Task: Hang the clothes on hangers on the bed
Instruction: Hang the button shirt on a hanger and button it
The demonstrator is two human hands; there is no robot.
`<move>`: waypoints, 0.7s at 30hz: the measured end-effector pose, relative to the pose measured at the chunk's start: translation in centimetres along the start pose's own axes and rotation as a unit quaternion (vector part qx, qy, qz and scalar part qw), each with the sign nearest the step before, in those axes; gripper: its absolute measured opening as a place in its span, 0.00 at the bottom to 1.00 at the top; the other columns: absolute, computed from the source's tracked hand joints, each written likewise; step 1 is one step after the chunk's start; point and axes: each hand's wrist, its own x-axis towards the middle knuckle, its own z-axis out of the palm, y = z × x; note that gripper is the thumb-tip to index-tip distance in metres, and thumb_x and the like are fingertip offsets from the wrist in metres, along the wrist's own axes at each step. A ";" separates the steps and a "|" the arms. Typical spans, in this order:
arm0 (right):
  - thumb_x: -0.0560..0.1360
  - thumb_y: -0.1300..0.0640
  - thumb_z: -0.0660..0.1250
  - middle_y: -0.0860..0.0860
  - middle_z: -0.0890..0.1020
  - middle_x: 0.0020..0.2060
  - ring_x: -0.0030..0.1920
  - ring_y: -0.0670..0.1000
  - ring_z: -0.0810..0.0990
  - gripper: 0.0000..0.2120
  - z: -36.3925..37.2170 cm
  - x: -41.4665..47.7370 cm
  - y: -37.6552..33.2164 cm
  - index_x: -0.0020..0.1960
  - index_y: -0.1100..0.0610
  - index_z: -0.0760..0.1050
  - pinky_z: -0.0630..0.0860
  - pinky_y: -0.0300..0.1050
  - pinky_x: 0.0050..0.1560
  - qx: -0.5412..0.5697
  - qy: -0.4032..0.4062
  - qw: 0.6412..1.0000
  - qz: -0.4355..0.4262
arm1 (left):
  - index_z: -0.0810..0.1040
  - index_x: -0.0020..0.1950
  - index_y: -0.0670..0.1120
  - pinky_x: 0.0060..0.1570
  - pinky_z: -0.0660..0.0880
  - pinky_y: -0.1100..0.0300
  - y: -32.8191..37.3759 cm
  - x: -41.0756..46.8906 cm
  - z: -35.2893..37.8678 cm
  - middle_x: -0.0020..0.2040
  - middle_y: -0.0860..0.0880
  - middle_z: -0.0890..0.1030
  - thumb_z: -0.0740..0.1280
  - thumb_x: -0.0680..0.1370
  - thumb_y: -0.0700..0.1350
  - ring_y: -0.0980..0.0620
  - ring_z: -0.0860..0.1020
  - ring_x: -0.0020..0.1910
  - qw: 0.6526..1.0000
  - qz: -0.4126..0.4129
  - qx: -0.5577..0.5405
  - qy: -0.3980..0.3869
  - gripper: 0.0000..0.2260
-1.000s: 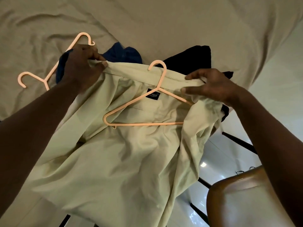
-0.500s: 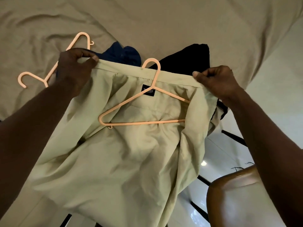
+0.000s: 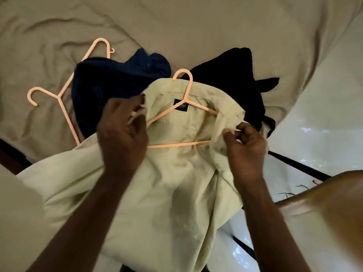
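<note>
A pale green shirt (image 3: 176,183) lies spread at the bed's near edge with a peach hanger (image 3: 186,91) inside its collar, hook pointing away from me. My left hand (image 3: 121,132) pinches the shirt's left front edge beside the collar. My right hand (image 3: 245,148) pinches the right front edge near the hanger's right end. A dark blue garment (image 3: 110,85) and a black garment (image 3: 231,75) lie bunched behind the shirt. Two more peach hangers (image 3: 64,107) lie to the left, partly under the blue garment.
The bed (image 3: 176,26) is covered by a wrinkled beige sheet. At the lower right a brown wooden chair back (image 3: 324,203) stands over a glossy white tiled floor (image 3: 314,134) with dark lines.
Both hands have moved inward and toward me from the collar's outer ends to the shirt's front edges. The collar has settled around the hanger, and the blue garment shows more.
</note>
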 end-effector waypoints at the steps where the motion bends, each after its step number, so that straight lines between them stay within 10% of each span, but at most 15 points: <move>1: 0.77 0.63 0.73 0.49 0.81 0.38 0.37 0.46 0.80 0.07 1.0 -0.7 0.2 0.50 0.51 0.81 0.79 0.48 0.38 0.018 -0.020 1.000 0.009 | 0.83 0.61 0.43 0.49 0.70 0.67 1.1 -0.8 0.9 0.53 0.41 0.80 0.70 0.79 0.36 0.52 0.77 0.48 1.000 0.009 -0.016 -0.014 0.12; 11: 0.81 0.57 0.68 0.62 0.83 0.37 0.36 0.63 0.83 0.07 4.2 -2.0 -0.8 0.51 0.61 0.81 0.85 0.61 0.43 0.070 -0.098 0.990 0.069 | 0.85 0.57 0.56 0.51 0.78 0.60 4.8 -3.8 5.4 0.51 0.58 0.84 0.66 0.82 0.54 0.60 0.80 0.51 0.967 -0.137 -0.155 -0.150 0.09; 21: 0.78 0.64 0.72 0.66 0.82 0.36 0.34 0.53 0.85 0.10 2.7 -1.1 0.0 0.43 0.71 0.77 0.80 0.40 0.34 -0.002 -0.129 0.991 0.038 | 0.85 0.47 0.51 0.46 0.80 0.62 5.3 -3.9 6.4 0.40 0.58 0.85 0.74 0.78 0.49 0.61 0.83 0.40 0.959 -0.209 -0.125 -0.143 0.03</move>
